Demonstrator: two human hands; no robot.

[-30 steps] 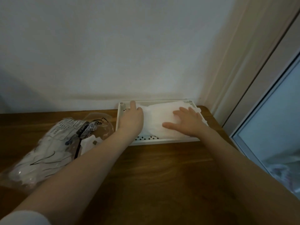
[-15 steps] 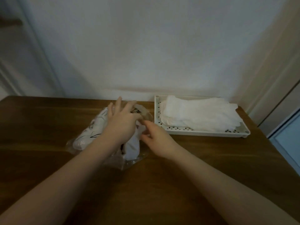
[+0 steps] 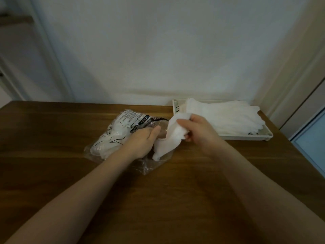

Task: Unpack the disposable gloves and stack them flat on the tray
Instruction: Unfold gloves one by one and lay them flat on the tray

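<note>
White thin disposable glove point(image 3: 171, 136) pinched in the right hand point(image 3: 197, 132) grip above the brown wooden surface point(image 3: 175, 199), left hand point(image 3: 140, 143) gripping the clear printed plastic packet point(image 3: 121, 131), white glove stack point(image 3: 226, 117) flat on the white perforated tray point(image 3: 263, 137), far right.

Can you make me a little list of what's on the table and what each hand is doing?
table: brown wooden table
tray: white tray at the far right, by the wall
on the tray: pile of white gloves lying flat
bag: clear plastic bag with more gloves inside
left hand: left hand holds the bag's open end
right hand: right hand grips one white glove, part out of the bag
</note>
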